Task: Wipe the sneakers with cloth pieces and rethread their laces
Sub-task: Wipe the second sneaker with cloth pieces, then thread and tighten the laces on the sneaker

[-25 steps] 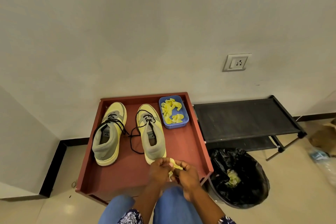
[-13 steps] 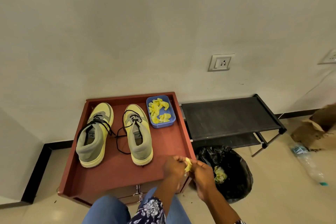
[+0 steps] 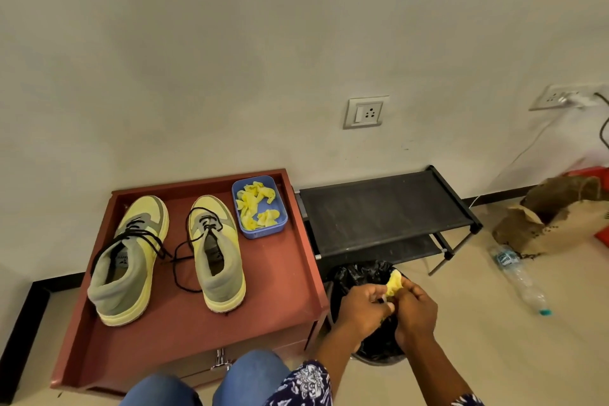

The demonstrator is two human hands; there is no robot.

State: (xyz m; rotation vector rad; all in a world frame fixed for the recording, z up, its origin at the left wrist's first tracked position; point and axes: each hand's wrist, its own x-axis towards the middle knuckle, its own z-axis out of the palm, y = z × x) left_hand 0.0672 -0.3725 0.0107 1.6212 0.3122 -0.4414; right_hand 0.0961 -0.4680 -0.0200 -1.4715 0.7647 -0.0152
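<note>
Both my hands, left hand [image 3: 361,306] and right hand [image 3: 416,310], pinch yellow cloth [image 3: 394,283] over bin [image 3: 349,277], 4 o'clock of tray [image 3: 296,273]. Cloth soft, light, crumples; I'd grip bunched middle. Sneakers [image 3: 217,254] on tray, laces [image 3: 179,268] loose.

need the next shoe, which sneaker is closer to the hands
The right sneaker, beside the blue tub; the left sneaker lies farther from both hands.
</note>
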